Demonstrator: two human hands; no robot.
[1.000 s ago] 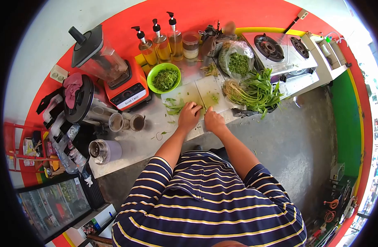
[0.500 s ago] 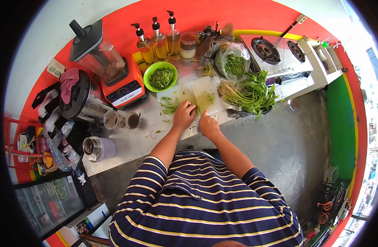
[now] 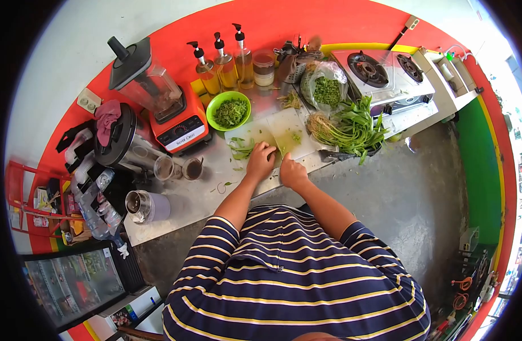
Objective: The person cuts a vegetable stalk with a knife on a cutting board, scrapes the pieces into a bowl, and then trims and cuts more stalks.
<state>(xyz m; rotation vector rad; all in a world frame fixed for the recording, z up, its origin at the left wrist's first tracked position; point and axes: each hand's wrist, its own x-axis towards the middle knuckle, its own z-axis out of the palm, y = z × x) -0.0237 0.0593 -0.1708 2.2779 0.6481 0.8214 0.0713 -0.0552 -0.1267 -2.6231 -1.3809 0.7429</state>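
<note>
My left hand (image 3: 261, 161) presses down at the near edge of a white cutting board (image 3: 284, 120), its fingers bent over leafy greens (image 3: 241, 150) on the left side. Whatever lies under the fingertips is hidden. Just right of it, my right hand (image 3: 294, 173) is closed round the handle of a knife (image 3: 279, 144), its thin blade pointing away from me across the board. A few chopped green bits (image 3: 296, 137) lie right of the blade. Behind the board stands a lime-green bowl (image 3: 247, 116) of chopped greens.
A bundle of rooted greens (image 3: 352, 129) lies right of the board, with a plastic bag of chopped greens (image 3: 328, 92) behind. A gas stove (image 3: 380, 85) stands farther right. Left are a red blender (image 3: 181, 136), cups (image 3: 192, 169) and a lidded container (image 3: 153, 206). Pump bottles (image 3: 224, 65) line the wall.
The whole view has shifted slightly, so things appear a little lower and to the right. Both hands stay at the board with the knife and greens; little else differs.
</note>
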